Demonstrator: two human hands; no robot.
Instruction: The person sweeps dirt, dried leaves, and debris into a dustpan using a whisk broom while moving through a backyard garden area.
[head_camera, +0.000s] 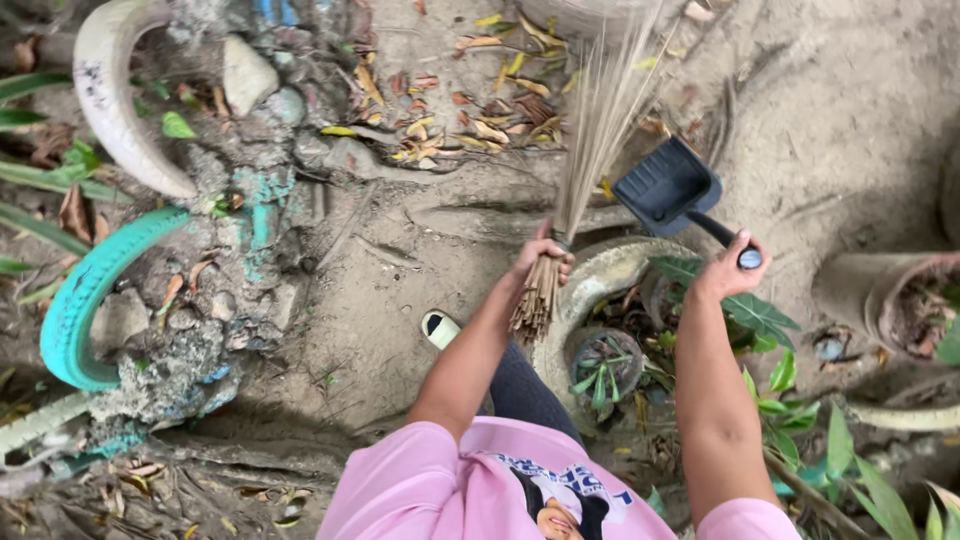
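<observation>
sweeping in hand: left hand (541, 255) grips the broom (590, 140), right hand (728, 272) grips the dustpan (665, 187); next, the dry leaves (480, 110) need drawing toward the pan.

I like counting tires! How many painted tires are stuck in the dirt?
2: a white tire at upper left, a teal tire below it. Others may be hidden.

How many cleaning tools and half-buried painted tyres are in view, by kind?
Stick broom: 1, gripped by the left hand, broom
Dark dustpan: 1, handle held by the right hand, dustpan
White tyre: 1
Teal tyre: 1
Total: 4
</observation>
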